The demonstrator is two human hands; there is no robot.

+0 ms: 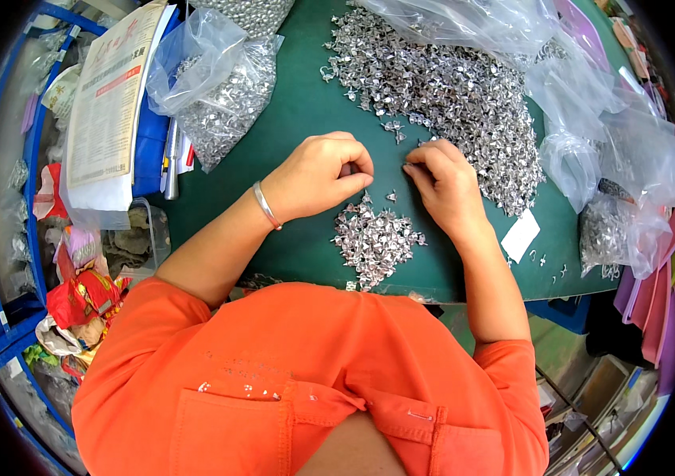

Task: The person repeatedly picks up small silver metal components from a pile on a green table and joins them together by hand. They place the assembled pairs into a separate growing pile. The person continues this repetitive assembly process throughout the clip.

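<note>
Over the green table top [290,246], my left hand [318,170] curls its fingers and thumb inward, a silver bangle on its wrist. My right hand [444,178] faces it a short way off, its thumb and forefinger pressed together. Whatever either hand pinches is too small or hidden to name. Between and below them lies a small heap of shiny silver metal pieces [375,242] with prongs, close to the table's near edge. A much larger pile of similar metal pieces [448,95] spreads beyond my right hand. A few loose ones lie between the two heaps.
Clear plastic bags of small metal parts [234,99] stand at the far left, beside a blue bin with a newspaper [111,103] on it. More plastic bags [619,190] crowd the right side. A white paper slip [521,236] lies right of my right forearm.
</note>
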